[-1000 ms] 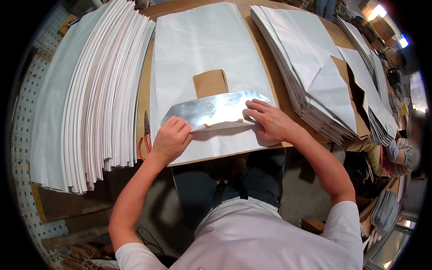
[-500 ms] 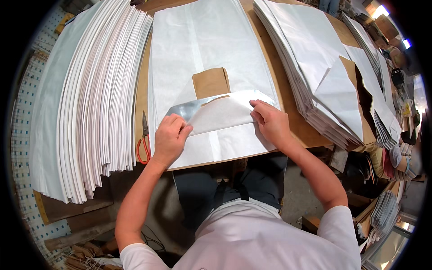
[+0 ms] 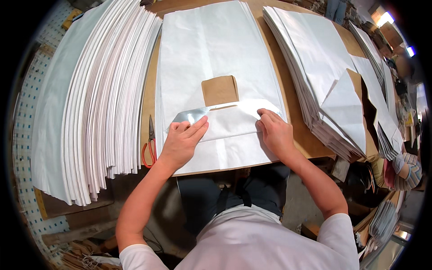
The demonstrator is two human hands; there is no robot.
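Note:
A white paper bag [image 3: 220, 155] lies on top of a stack in front of me, its near end folded in a flap. A shiny silver metal plate [image 3: 191, 116] shows along the flap's far edge, partly covered by paper. Beyond it a brown paper piece [image 3: 219, 90] sticks out. My left hand [image 3: 183, 143] rests with fingers stretched on the flap's left side, by the plate. Curled at the flap's right corner, my right hand [image 3: 276, 131] has thumb and fingers closed on the paper edge; its exact grip is partly hidden.
Scissors with red handles [image 3: 149, 146] lie left of the bag. A tall row of folded white paper bags [image 3: 96, 103] fills the left side. Another bag stack [image 3: 310, 58] stands to the right, with one opened, brown-lined bag [image 3: 344, 105]. A person's legs [image 3: 336, 10] show far right.
My left hand has gone from gripping the flap's edge to lying with straight fingers on it. The flap now sits flatter over the plate. My right hand stays at the right corner.

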